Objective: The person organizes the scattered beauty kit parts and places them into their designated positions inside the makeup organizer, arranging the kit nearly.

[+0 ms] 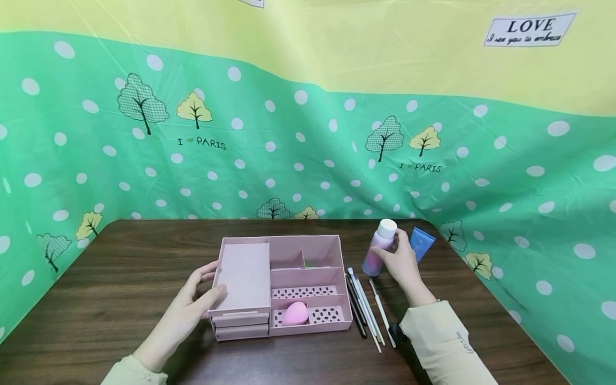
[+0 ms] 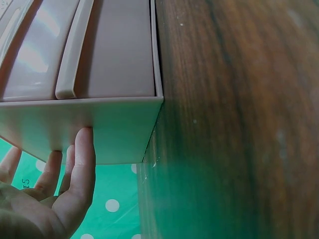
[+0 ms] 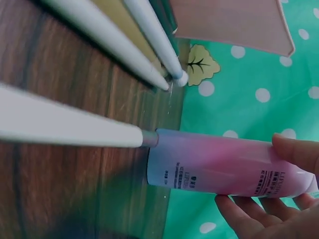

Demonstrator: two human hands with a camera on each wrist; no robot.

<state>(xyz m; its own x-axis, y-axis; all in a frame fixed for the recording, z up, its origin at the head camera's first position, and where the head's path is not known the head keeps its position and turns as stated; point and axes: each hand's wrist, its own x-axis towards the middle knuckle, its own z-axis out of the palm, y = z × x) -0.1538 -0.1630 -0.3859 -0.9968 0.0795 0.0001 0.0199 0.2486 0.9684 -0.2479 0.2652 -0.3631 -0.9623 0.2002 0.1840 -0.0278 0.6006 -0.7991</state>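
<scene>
A pink desktop organizer (image 1: 240,272) with a lidded left part, small drawers and open compartments sits on the table. My left hand (image 1: 192,297) is at its left side. In the left wrist view, the fingers (image 2: 84,154) lie nearly straight against or beside the organizer's side wall (image 2: 117,127). A pink egg-shaped makeup sponge (image 1: 295,314) lies in the front compartment. To the right, my right hand (image 1: 401,262) grips a pink-to-blue bottle (image 3: 214,162) with a white cap (image 1: 387,228), thumb and fingers on opposite sides. Its base is at the tabletop; whether it touches is unclear.
Several slim makeup brushes (image 1: 363,302) lie between organizer and right hand, one white brush (image 1: 382,313) apart from the others. Behind the right hand is a blue tube (image 1: 421,243). A green polka-dot cloth (image 1: 298,139) hangs behind the dark wooden table (image 1: 144,256).
</scene>
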